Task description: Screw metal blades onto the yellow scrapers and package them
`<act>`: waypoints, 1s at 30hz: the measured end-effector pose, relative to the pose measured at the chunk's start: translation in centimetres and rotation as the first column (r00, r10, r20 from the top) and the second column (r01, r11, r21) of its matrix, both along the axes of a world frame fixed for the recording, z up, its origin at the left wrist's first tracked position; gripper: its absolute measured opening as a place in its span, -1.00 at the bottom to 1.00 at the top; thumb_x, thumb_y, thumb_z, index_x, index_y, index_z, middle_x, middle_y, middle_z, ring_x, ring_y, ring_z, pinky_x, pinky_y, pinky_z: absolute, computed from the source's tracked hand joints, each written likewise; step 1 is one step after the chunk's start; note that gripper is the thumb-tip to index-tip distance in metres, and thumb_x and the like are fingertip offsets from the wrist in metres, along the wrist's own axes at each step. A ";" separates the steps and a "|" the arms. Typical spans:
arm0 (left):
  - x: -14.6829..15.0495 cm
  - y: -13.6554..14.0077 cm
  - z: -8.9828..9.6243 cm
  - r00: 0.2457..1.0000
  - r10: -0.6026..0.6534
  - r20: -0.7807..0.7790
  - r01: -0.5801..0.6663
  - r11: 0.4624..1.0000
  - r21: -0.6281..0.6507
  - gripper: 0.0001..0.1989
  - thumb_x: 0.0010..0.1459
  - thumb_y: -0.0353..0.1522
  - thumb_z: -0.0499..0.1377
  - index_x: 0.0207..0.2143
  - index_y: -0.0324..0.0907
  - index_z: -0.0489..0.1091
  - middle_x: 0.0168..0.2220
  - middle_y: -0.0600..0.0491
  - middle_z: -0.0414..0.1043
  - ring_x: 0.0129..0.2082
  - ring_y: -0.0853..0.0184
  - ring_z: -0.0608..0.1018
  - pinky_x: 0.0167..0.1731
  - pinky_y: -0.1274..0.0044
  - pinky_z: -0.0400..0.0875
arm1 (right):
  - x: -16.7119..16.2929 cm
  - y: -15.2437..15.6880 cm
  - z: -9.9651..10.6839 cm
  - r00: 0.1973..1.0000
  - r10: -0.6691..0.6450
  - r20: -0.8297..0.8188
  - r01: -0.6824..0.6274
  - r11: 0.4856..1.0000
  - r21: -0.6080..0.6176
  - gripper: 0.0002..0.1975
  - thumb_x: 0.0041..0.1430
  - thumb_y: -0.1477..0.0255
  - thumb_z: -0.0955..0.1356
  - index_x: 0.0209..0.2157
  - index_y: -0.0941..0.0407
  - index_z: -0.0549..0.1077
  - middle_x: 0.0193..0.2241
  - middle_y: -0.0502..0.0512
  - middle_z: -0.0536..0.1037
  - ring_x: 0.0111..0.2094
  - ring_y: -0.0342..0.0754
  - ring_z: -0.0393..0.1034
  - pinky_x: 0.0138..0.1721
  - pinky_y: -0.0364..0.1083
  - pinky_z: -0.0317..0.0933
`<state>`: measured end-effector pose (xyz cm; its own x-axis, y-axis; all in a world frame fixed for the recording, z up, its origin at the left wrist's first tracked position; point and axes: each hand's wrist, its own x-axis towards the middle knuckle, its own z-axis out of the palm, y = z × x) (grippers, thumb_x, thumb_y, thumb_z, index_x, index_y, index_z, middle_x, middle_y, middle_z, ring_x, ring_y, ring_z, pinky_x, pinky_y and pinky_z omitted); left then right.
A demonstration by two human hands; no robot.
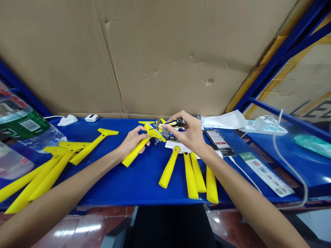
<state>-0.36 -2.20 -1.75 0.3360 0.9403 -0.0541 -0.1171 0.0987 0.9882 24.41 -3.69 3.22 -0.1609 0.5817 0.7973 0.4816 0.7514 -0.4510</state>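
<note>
My left hand (130, 142) is closed around a yellow plastic scraper (134, 153), its wide head tilted up to the right. In my right hand (190, 132) lies a screwdriver (177, 122) with a black and pale yellow handle. Its shaft points left to the scraper's head; whether the tip touches a screw is too small to tell. Just behind the head are small yellow and clear parts, partly hidden. A small heap of screws (157, 141) lies beside the head. Several loose yellow handles (169, 169) lie below my right hand.
Several yellow scrapers (55, 162) lie at the left, by a large water bottle (28, 124). On the right of the blue table (139, 189) are a phone (219, 142), a white cable (244, 174), a printed card (267, 175) and a white packet (223, 120). Cardboard (160, 58) stands behind.
</note>
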 end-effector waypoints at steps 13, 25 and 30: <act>0.3 -1.1 0.8 1.000 0.007 0.018 -0.010 0.990 0.142 -0.51 0.19 -0.17 0.42 -0.07 -0.05 0.17 -0.48 0.14 0.56 -0.76 0.39 0.43 -0.78 0.62 0.27 | 0.7 -2.2 2.1 0.999 -0.020 0.031 0.021 0.999 -0.028 -0.66 0.21 0.10 0.57 -0.25 0.07 0.56 -0.33 0.04 0.68 -0.38 -0.04 0.51 -0.33 -0.03 0.32; 0.1 -1.3 0.9 0.999 -0.046 0.014 0.040 0.962 0.271 -0.52 0.25 -0.14 0.39 -0.06 -0.06 0.16 -0.45 0.12 0.58 -0.75 0.39 0.46 -0.78 0.61 0.33 | 1.8 -3.8 4.2 0.926 -0.075 0.370 0.122 0.987 -0.106 -0.75 0.26 0.22 0.56 -0.19 0.07 0.59 -0.26 0.09 0.72 -0.29 0.05 0.60 -0.28 -0.04 0.31; -0.1 -1.8 2.4 0.991 -0.085 0.105 0.051 0.955 0.293 -0.57 0.25 -0.22 0.39 -0.06 -0.07 0.20 -0.41 0.10 0.57 -0.69 0.40 0.50 -0.76 0.62 0.37 | 6.1 -5.3 3.8 0.779 -0.180 0.600 0.358 0.914 -0.191 -0.71 0.38 0.10 0.43 -0.18 0.04 0.58 -0.38 0.10 0.67 -0.41 0.08 0.51 -0.38 -0.03 0.16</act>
<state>-0.44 -4.01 0.66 0.3880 0.8845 0.2589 -0.2344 -0.1770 0.9559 30.54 -9.01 7.02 -0.3275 0.8504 0.4117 0.8762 0.4364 -0.2045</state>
